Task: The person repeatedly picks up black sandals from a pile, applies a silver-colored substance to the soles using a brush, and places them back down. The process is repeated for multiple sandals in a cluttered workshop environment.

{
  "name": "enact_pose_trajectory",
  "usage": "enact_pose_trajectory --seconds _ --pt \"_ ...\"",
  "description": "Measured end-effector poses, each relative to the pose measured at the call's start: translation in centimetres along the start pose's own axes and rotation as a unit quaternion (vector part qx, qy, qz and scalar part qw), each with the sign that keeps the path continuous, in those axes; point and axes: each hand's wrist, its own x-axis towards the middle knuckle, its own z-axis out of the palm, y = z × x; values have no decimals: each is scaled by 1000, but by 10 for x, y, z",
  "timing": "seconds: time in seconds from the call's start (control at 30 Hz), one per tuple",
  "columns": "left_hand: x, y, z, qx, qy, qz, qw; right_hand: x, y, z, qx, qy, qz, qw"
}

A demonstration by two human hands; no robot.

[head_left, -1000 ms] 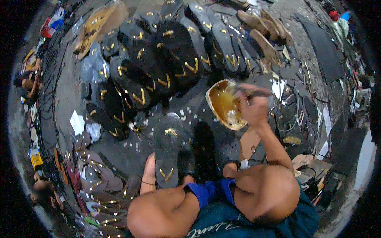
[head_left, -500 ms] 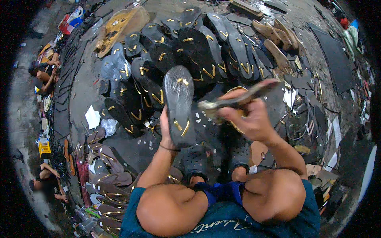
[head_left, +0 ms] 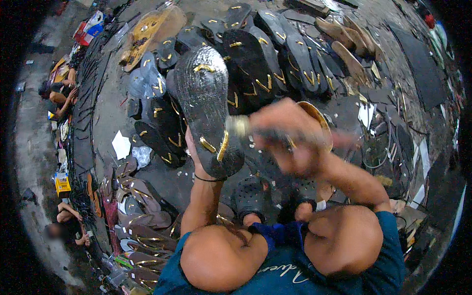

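Through the headset feed I get one stretch of dark, littered ground (head_left: 110, 98), and on it a broad spread of black sandals (head_left: 250, 64), well over ten, though they overlap too much for me to count exactly. I see two other people (head_left: 61, 96) at the far left and one dark mat (head_left: 417, 69) lying at the upper right. A heap of brown sandals (head_left: 147, 214) sits at the lower left, again too crowded to number, and at least four tan foot-shaped pieces (head_left: 351, 66) lie together at the upper right. Centrally I have one black sole (head_left: 201, 108), raised and tilted in front of the knees, its upper end shiny. My left hand (head_left: 192, 150) holds it from behind along its left edge, most of the fingers hidden. Below are two dark clogs (head_left: 252, 193), one on each foot. One bowl (head_left: 324, 127) is partly covered by my right hand (head_left: 292, 137), which is blurred but closed around one brush (head_left: 238, 126); the pale tip is at the sole's right edge, and I cannot tell whether it touches. I count one dark wristband (head_left: 210, 178) on the left wrist and three gold strips (head_left: 204, 68) on the raised sole, one high, two low.
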Motion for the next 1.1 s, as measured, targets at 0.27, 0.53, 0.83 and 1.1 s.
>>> enact_pose_trajectory --seconds 0.27,0.53,0.83,1.1 --pt "22 -16 -7 48 88 50 994 -21 -12 17 13 -52 -70 996" --pt "-2 -65 31 110 205 6 972 34 22 -13 -230 24 -160 960" --pt "26 -25 41 107 77 -48 990 -18 -29 15 -129 -78 -194 969" --pt "72 -25 84 145 58 16 988 -52 -9 -6 -76 -73 43 994"
